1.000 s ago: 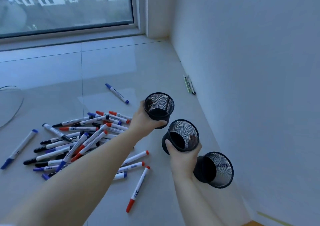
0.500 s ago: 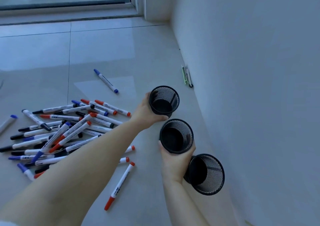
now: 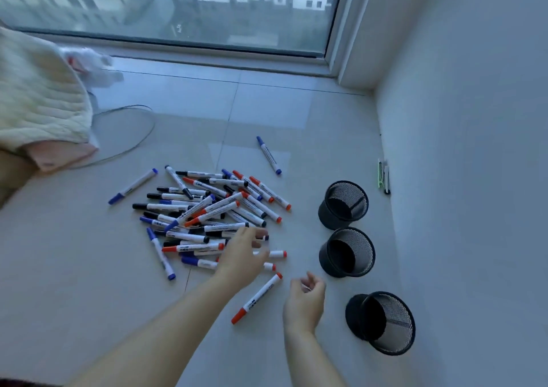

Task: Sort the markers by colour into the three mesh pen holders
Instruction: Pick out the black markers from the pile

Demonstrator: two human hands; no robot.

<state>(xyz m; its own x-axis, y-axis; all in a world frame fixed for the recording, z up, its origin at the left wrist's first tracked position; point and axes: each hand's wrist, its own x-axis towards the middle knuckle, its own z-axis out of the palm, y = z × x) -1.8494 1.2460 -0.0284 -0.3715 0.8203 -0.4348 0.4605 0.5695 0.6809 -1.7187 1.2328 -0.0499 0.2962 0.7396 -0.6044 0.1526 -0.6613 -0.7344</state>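
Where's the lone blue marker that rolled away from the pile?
Head view: the stray blue marker lies on the floor tile beyond the marker pile, toward the window, left of the farthest mesh holder.

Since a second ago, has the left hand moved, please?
Yes: the left hand has left the far pen holder and now reaches over the marker pile.

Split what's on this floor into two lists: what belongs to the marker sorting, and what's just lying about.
Job:
marker pile
far holder
middle holder
near holder

Lying about:
cream knitted cloth
cable loop
green clip by the wall
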